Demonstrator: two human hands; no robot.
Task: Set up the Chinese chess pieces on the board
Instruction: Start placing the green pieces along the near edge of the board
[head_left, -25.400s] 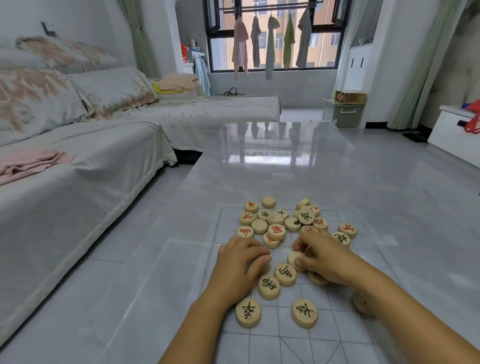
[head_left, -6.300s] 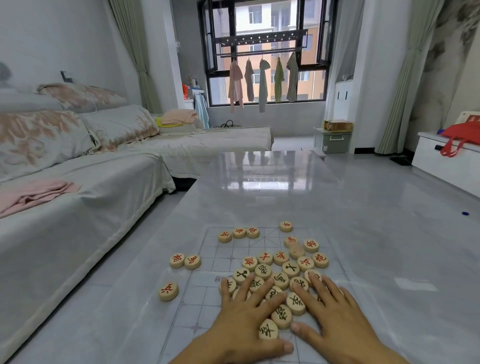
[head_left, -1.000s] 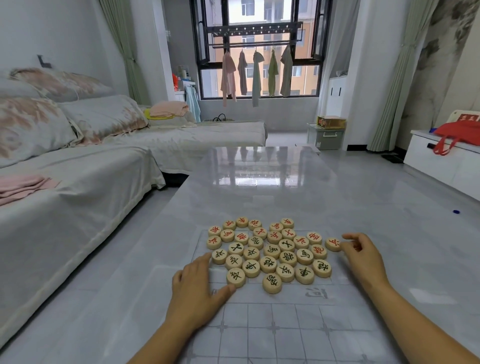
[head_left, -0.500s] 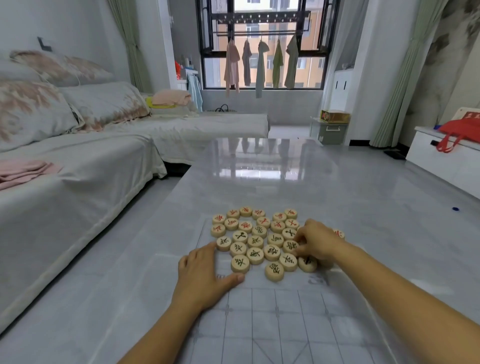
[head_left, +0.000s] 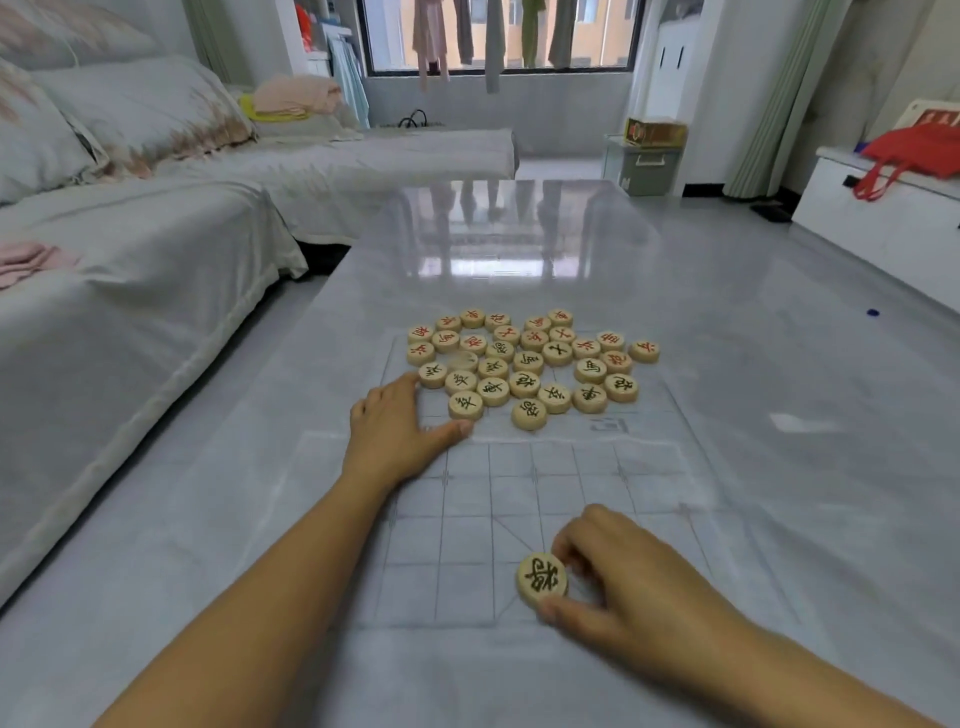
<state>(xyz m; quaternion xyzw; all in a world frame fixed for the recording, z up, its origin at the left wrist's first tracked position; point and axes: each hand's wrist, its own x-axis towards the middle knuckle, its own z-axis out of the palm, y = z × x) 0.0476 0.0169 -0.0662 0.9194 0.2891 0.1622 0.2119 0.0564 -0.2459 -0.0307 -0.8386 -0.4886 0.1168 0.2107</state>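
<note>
1. The fingers (head_left: 569, 551) of my right hand (head_left: 628, 587) pinch a single round chess piece (head_left: 542, 580) by its rim, thumb on the near side, fingertips on the far side.
2. That piece is pale wood with a dark character on top. It sits on the near half of the board (head_left: 467, 525), close to the near edge and about midway across, where diagonal lines cross the grid. I cannot tell whether it rests fully on the sheet or is lifted a little.
3. My left hand (head_left: 395, 431) lies flat, palm down, on the left part of the board near its middle. Its fingers are spread loosely and hold nothing; the thumb points right, its tip just beside the nearest piece of the pile.
4. The pile (head_left: 524, 364) of remaining pieces lies in a tight cluster on the far half of the board, flat and face up. Those with dark characters are mostly on the near side, those with red characters mostly on the far side.
5. The board is a thin clear sheet with a printed grid, lying on a glossy grey table (head_left: 753, 395).
6. A covered sofa (head_left: 130, 270) runs along the left of the table, and a white cabinet (head_left: 883, 228) with a red bag (head_left: 919, 150) on it stands at the far right.
</note>
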